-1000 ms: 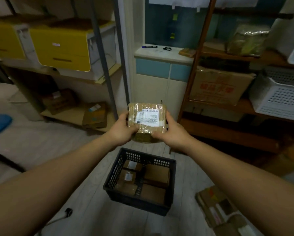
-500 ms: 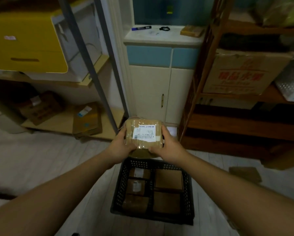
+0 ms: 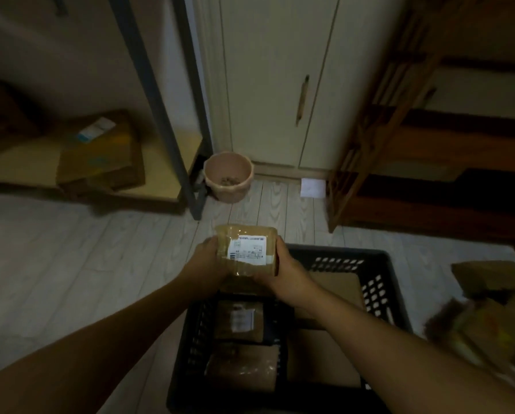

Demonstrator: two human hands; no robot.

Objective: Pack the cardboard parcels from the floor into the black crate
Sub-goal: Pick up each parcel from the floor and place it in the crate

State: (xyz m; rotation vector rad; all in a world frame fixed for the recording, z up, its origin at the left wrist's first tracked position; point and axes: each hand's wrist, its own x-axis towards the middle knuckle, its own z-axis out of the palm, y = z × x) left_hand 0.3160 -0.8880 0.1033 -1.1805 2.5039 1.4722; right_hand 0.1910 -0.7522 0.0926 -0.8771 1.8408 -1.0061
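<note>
While my left hand (image 3: 208,261) grips its left edge, the taped parcel (image 3: 245,249) sits between both hands above the black crate's (image 3: 378,264) far-left corner; my right hand (image 3: 283,270) clasps its right edge.

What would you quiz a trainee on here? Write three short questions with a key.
1. True or false: the left hand and the right hand both grip the labelled parcel.
2. The parcel is: A) lying on the floor, B) held up by the black crate, C) on a shelf.
3. What stands on the floor by the grey post?
Key: 1 true; 2 B; 3 pink pot.
</note>
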